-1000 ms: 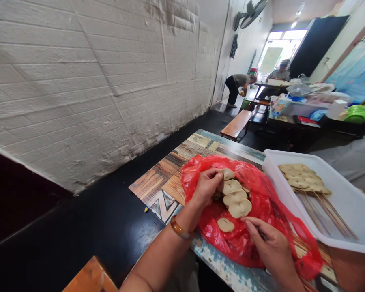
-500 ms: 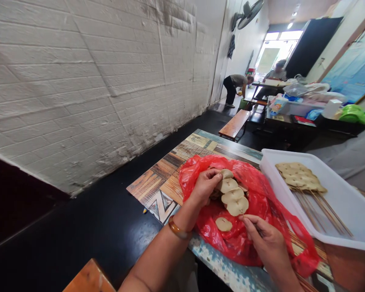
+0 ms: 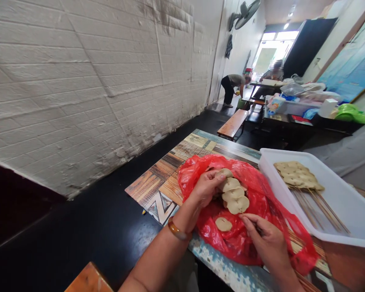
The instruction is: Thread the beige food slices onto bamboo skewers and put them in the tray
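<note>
Several round, flat beige slices overlap in a row on a thin skewer over an open red plastic bag. My left hand pinches the upper end of the row between thumb and fingers. Below the row, my right hand is closed on the skewer, of which only a short bit shows. A single loose slice lies on the bag between my hands. More slices inside the bag are partly hidden behind my left hand and the row.
Right of the bag, a white tray holds filled skewers. Both stand on a patterned table. Bare sticks lie partly under the bag. Beyond are a wooden bench, a cluttered table and two people. A wall runs along the left.
The left fingers have shifted slightly over the upper slices, covering a little more of them. The right hand keeps nearly the same place, and the whole view has moved slightly.
</note>
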The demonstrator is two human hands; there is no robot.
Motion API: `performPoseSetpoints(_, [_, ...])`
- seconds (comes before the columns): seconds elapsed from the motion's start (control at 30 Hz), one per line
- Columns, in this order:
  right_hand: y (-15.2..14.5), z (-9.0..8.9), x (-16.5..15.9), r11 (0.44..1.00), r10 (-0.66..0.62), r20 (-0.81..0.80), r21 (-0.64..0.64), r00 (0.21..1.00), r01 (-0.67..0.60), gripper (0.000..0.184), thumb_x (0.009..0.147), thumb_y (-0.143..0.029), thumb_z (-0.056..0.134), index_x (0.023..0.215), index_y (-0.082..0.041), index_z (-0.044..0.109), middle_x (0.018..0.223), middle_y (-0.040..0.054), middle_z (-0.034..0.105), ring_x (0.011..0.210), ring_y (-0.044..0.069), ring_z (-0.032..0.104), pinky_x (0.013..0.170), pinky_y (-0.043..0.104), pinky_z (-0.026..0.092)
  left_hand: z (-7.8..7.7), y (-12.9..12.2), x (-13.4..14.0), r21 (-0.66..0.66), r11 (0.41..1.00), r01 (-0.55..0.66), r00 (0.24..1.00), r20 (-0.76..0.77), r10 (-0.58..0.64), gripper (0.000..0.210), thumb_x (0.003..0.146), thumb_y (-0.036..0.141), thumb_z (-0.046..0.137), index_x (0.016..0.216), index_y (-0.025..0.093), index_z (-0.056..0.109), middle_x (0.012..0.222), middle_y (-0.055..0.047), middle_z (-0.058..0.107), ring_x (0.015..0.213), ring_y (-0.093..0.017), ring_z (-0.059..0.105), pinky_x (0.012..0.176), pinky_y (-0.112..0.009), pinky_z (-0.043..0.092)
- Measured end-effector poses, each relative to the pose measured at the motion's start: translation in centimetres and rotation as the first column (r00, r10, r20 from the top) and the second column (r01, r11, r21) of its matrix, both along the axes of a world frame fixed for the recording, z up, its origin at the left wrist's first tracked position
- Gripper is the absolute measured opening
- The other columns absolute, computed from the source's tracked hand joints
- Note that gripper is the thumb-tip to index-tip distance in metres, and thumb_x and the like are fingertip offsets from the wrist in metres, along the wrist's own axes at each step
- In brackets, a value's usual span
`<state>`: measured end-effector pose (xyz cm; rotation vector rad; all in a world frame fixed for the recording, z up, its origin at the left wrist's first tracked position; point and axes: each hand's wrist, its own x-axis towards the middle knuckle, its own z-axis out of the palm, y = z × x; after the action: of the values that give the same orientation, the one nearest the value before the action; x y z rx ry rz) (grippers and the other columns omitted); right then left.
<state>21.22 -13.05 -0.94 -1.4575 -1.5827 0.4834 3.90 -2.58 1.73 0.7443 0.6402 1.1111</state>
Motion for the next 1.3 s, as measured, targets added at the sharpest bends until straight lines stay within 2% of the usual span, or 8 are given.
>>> performPoseSetpoints(0.13, [0.1, -0.2, 0.3, 0.994, 0.071, -0.008, -0.085, 0.997, -0.072, 0.027, 0.083, -0.043, 0.057, 0.084, -0.021, 0.074, 0.083, 0.0058, 0.075, 0.076, 0.021, 0.071, 0.071, 0.03, 0.057, -0.8, 0.3, 0.1, -0.005, 0.995, -0.102, 0.994, -0.036, 0.101, 0.035, 0.062, 0.039, 0.079, 0.083, 0.013, 0.068, 0.071, -0.002, 0.064, 0.057, -0.009, 0.055, 0.055, -0.021, 0.039])
performPoseSetpoints(0.27, [0.1, -0.3, 0.6, 0.972, 0.095, -0.083, -0.209, 0.992, -0.11, 0.03, 0.085, -0.044, 0.055, 0.087, -0.021, 0.073, 0.074, 0.0036, 0.074, 0.067, 0.02, 0.07, 0.056, 0.024, 0.056, -0.9, 0.4, 0.1, 0.02, 0.989, -0.143, 0.99, -0.013, 0.144, 0.034, 0.063, 0.037, 0.079, 0.085, 0.013, 0.068, 0.077, -0.004, 0.067, 0.063, -0.011, 0.059, 0.061, -0.022, 0.043])
performPoseSetpoints(0.37, [0.1, -0.4, 0.7, 0.962, 0.095, -0.11, -0.244, 0.989, -0.119, 0.03, 0.085, -0.044, 0.055, 0.087, -0.02, 0.073, 0.069, 0.003, 0.072, 0.061, 0.019, 0.069, 0.046, 0.022, 0.051, -0.5, 0.3, 0.0, -0.004, 0.989, -0.149, 0.989, 0.006, 0.149, 0.034, 0.062, 0.036, 0.079, 0.086, 0.014, 0.069, 0.078, -0.004, 0.068, 0.065, -0.012, 0.06, 0.064, -0.023, 0.044])
performPoseSetpoints(0.43, [0.2, -0.5, 0.7, 0.964, 0.101, -0.117, -0.234, 0.988, -0.126, 0.03, 0.084, -0.044, 0.056, 0.086, -0.019, 0.073, 0.069, 0.0033, 0.072, 0.062, 0.019, 0.069, 0.047, 0.023, 0.052, -0.2, 0.2, 0.0, -0.011, 0.991, -0.137, 0.991, 0.011, 0.137, 0.034, 0.063, 0.035, 0.079, 0.087, 0.013, 0.07, 0.079, -0.004, 0.069, 0.066, -0.012, 0.06, 0.065, -0.023, 0.044])
performPoseSetpoints(0.63, [0.4, -0.1, 0.5, 0.982, 0.127, -0.084, -0.132, 0.988, -0.138, 0.024, 0.085, -0.038, 0.057, 0.081, -0.02, 0.073, 0.082, 0.0051, 0.074, 0.076, 0.02, 0.07, 0.07, 0.028, 0.055, 0.4, 0.3, 0.0, -0.057, 0.994, -0.091, 0.996, -0.021, 0.09, 0.035, 0.06, 0.036, 0.081, 0.083, 0.011, 0.071, 0.07, -0.004, 0.068, 0.058, -0.011, 0.058, 0.059, -0.023, 0.043])
performPoseSetpoints(0.9, [0.8, -0.1, 0.0, 0.99, 0.124, 0.066, 0.062, 0.99, -0.128, 0.025, 0.091, -0.029, 0.049, 0.077, -0.02, 0.068, 0.075, 0.0046, 0.072, 0.07, 0.018, 0.068, 0.066, 0.027, 0.052, -0.1, 1.1, 0.2, -0.071, 0.988, -0.136, 0.987, -0.091, 0.13, 0.038, 0.059, 0.035, 0.081, 0.088, 0.012, 0.069, 0.069, -0.003, 0.069, 0.055, -0.01, 0.058, 0.053, -0.02, 0.043])
performPoseSetpoints(1.13, [0.7, -0.1, -0.3, 0.989, 0.097, 0.102, 0.105, 0.99, -0.108, 0.025, 0.091, -0.027, 0.049, 0.075, -0.021, 0.067, 0.071, 0.0029, 0.07, 0.066, 0.016, 0.066, 0.064, 0.026, 0.052, 0.1, 0.8, 0.4, -0.084, 0.989, -0.125, 0.985, -0.127, 0.113, 0.042, 0.056, 0.036, 0.083, 0.087, 0.012, 0.069, 0.069, -0.004, 0.069, 0.053, -0.011, 0.059, 0.05, -0.02, 0.043])
performPoseSetpoints(1.3, [0.5, 0.4, -0.5, 0.992, 0.095, 0.045, 0.073, 0.994, -0.098, 0.025, 0.09, -0.03, 0.05, 0.074, -0.02, 0.067, 0.072, 0.0032, 0.071, 0.068, 0.017, 0.067, 0.066, 0.026, 0.052, 0.3, 0.6, 0.3, -0.064, 0.989, -0.13, 0.986, -0.109, 0.123, 0.041, 0.058, 0.039, 0.082, 0.086, 0.012, 0.068, 0.068, -0.003, 0.068, 0.051, -0.01, 0.057, 0.049, -0.02, 0.043])
